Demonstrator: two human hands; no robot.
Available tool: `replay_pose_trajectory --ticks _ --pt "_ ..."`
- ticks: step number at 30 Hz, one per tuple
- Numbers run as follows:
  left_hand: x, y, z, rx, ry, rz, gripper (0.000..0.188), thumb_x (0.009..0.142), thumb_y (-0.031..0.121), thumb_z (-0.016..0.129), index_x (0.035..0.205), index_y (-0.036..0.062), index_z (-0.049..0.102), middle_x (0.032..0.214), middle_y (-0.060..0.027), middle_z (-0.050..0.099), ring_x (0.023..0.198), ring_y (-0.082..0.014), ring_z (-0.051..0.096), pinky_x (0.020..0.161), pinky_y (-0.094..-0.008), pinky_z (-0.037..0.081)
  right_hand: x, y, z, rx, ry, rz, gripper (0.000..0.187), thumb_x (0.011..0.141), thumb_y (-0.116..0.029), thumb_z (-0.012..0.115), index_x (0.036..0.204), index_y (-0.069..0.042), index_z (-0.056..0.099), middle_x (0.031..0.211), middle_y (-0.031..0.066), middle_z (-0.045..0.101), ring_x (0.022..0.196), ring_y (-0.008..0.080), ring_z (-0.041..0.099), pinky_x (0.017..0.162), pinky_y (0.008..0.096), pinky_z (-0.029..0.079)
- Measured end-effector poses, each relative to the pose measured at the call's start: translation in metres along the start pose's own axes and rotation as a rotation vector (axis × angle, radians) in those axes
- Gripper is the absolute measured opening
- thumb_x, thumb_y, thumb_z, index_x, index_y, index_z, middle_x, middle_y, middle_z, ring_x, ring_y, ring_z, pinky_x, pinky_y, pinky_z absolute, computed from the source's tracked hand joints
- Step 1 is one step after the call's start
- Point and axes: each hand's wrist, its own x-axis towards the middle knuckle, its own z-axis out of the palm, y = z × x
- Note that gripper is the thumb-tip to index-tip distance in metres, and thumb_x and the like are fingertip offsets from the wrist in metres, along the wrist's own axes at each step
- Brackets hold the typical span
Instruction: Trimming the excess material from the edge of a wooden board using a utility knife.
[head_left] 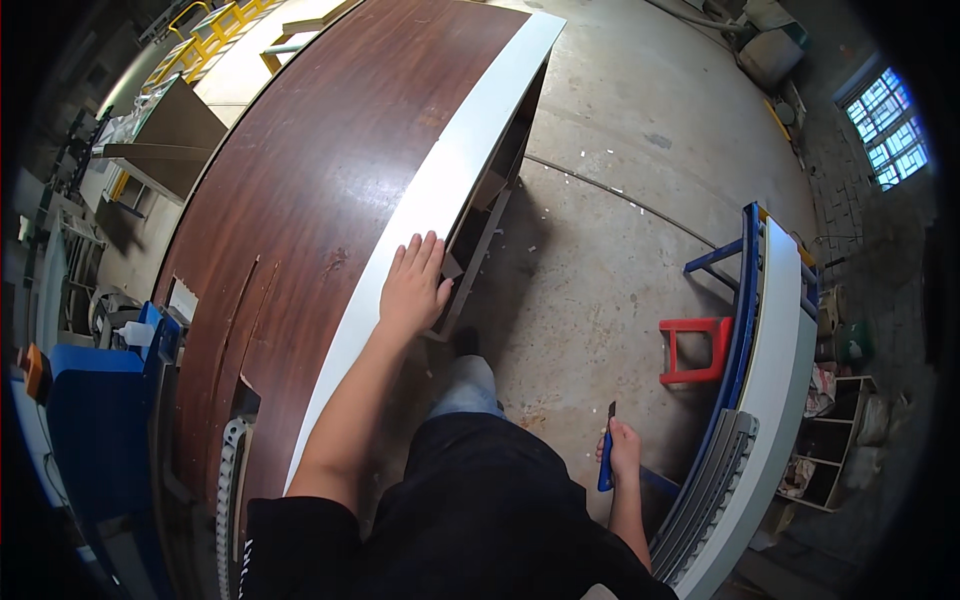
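Observation:
My left hand (410, 287) lies flat, fingers stretched, on a long white strip (440, 170). That strip runs along the right edge of a large dark-brown wood-grain tabletop (310, 150). The thumb hangs at the strip's outer edge. Low on the right, away from the table, my right hand (625, 450) is closed round a blue utility knife (606, 460). Its dark blade points upward in the picture, away from my body.
A red plastic stool (697, 350) stands on the concrete floor to the right. Behind it is a blue metal frame (742, 290) carrying a long white panel (770, 350). Grey ribbed strips (705, 490) lie along it. A blue machine part (95, 430) stands at the left.

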Motion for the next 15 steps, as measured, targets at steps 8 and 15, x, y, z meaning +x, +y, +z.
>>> replay_pose_trajectory --ticks 8,15 --pt "-0.015 0.008 -0.020 -0.016 -0.017 -0.055 0.072 0.084 0.028 0.071 0.145 0.0022 0.044 0.152 -0.0179 0.043 0.140 -0.0373 0.040 0.117 -0.0495 0.029 0.042 -0.052 0.030 -0.062 -0.061 -0.003 0.037 0.102 -0.038 0.056 0.085 -0.005 0.057 0.060 0.0053 0.057 0.047 0.0139 0.055 0.044 0.0281 0.047" --pt "0.079 0.003 0.005 -0.028 -0.042 -0.003 0.073 0.086 0.035 0.068 0.147 0.0028 0.043 0.155 -0.0146 0.040 0.144 -0.0357 0.036 0.119 -0.0482 0.026 0.112 -0.121 0.058 -0.191 -0.126 0.026 0.037 0.101 -0.038 0.057 0.083 -0.006 0.056 0.059 0.0042 0.057 0.046 0.0129 0.054 0.043 0.0276 0.045"
